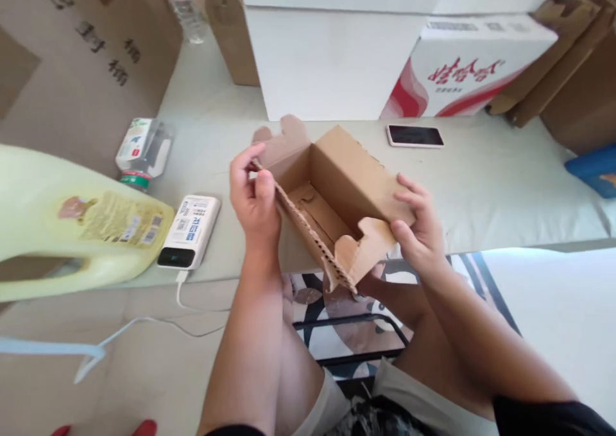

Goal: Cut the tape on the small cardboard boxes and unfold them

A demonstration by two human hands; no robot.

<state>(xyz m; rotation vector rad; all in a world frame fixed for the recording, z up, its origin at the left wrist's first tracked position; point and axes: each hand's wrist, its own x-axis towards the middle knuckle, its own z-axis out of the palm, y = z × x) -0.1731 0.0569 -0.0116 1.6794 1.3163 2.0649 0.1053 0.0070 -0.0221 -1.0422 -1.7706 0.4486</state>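
A small brown cardboard box [356, 173] is held tilted over the front edge of the table, its open top facing me. Nothing lies inside it that I can make out. My left hand [255, 195] pinches the upper left wall near the corner, thumb inside and fingers around the outside. On the opposite side, my right hand [418, 224] grips the right wall by its near corner, the thumb close to a notched end flap [366, 246]. Another notched flap [283, 140] stands out at the far end.
A white power bank [190, 230] with a cable lies left of the box, beside a large yellow jug [81, 224] and a plastic bottle [144, 150]. A phone [414, 136] rests behind, before white cartons [332, 63]. A big brown carton [91, 51] stands left.
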